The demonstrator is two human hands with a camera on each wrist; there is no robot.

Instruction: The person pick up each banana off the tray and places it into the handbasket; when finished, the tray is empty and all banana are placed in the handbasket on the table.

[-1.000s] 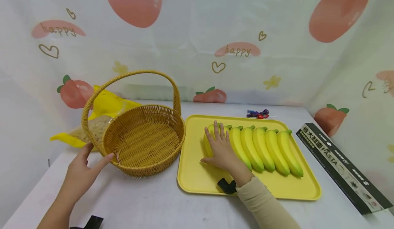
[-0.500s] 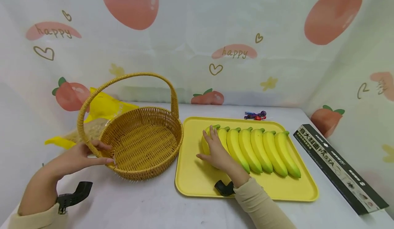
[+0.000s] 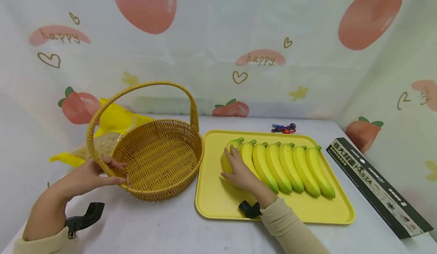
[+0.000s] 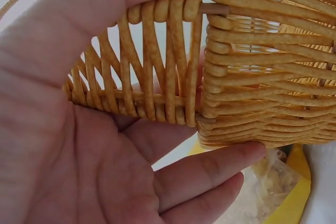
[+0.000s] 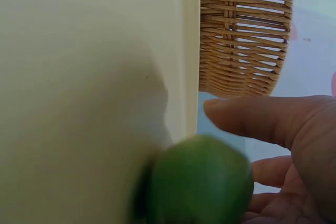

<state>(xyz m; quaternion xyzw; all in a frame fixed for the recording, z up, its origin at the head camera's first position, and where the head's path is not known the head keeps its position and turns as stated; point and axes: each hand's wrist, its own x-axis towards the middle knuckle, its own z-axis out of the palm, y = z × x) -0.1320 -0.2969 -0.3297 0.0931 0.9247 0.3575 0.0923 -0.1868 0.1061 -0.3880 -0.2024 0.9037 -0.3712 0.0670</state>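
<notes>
My left hand (image 3: 90, 176) grips the near end of the wicker basket's handle (image 4: 152, 61), where it joins the rim. In the left wrist view, thumb and fingers lie on opposite sides of the woven handle. The round basket (image 3: 164, 166) stands on the table, its inside bare. My right hand (image 3: 242, 170) is over the leftmost banana (image 3: 226, 165) on the yellow tray (image 3: 209, 201). Its thumb stands out to the left, apart from the banana. In the right wrist view, the banana's green tip (image 5: 202, 179) is blurred, with fingers just past it and the thumb (image 5: 252, 119) extended.
Several more bananas (image 3: 290, 166) lie in a row across the tray. A black pasta box (image 3: 379, 189) is at the right. Wrapped lollipops (image 3: 285, 128) lie behind the tray. Behind the basket leans a yellow bag (image 3: 119, 117), and a printed curtain (image 3: 205, 38) hangs at the back.
My left hand has closed round the handle's base, its forearm swinging up and outward. My right hand's fingers have come down slightly at the leftmost banana. The basket and bananas stay in place.
</notes>
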